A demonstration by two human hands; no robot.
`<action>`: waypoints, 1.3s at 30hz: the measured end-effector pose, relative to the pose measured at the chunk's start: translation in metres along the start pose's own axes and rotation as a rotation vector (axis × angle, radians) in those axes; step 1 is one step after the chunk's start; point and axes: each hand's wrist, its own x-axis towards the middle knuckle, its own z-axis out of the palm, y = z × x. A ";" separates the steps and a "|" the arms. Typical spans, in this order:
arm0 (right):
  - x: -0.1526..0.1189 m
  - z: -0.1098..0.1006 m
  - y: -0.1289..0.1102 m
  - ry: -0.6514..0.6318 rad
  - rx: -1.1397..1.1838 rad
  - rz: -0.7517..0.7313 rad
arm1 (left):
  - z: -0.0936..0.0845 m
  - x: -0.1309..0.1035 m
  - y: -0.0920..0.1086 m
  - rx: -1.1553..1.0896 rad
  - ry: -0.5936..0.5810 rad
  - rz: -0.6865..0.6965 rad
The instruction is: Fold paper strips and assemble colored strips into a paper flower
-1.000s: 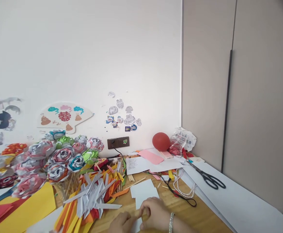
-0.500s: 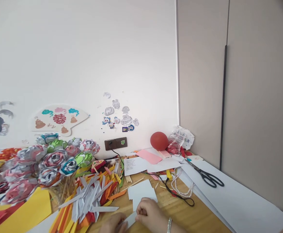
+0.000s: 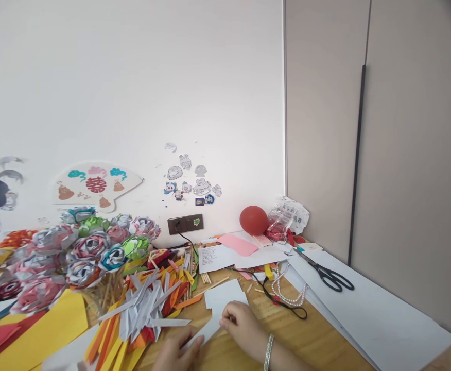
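A narrow white paper strip [image 3: 209,330] slants between my two hands above the wooden table. My left hand [image 3: 179,349] pinches its near end between thumb and fingers. The far end is held by my right hand [image 3: 238,320], whose fingers are curled together; a silvery bracelet circles that wrist. Just beyond lie white paper pieces [image 3: 225,294], partly covered by my right hand. To the left spreads a heap of folded paper strips [image 3: 144,309] in white, orange, yellow and red.
Paper flowers [image 3: 90,247] crowd the left side behind yellow paper [image 3: 61,324]. Black scissors [image 3: 331,275] lie on large white sheets [image 3: 387,314] at the right. A bead string [image 3: 287,296], black cord [image 3: 298,310] and red balloon [image 3: 254,220] are farther back.
My left hand has shifted up slightly and more of it shows. The strip between the hands appears longer, and my right hand is a little higher.
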 end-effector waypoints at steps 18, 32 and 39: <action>-0.007 0.001 -0.009 0.331 -0.095 -0.353 | 0.010 0.000 0.004 -1.062 -0.106 -0.467; -0.016 -0.002 -0.021 0.053 -0.032 -0.539 | 0.016 0.002 -0.010 -1.073 -0.187 -0.304; -0.016 -0.001 -0.021 -0.045 -0.120 -0.636 | 0.014 0.003 -0.014 -0.957 -0.253 -0.311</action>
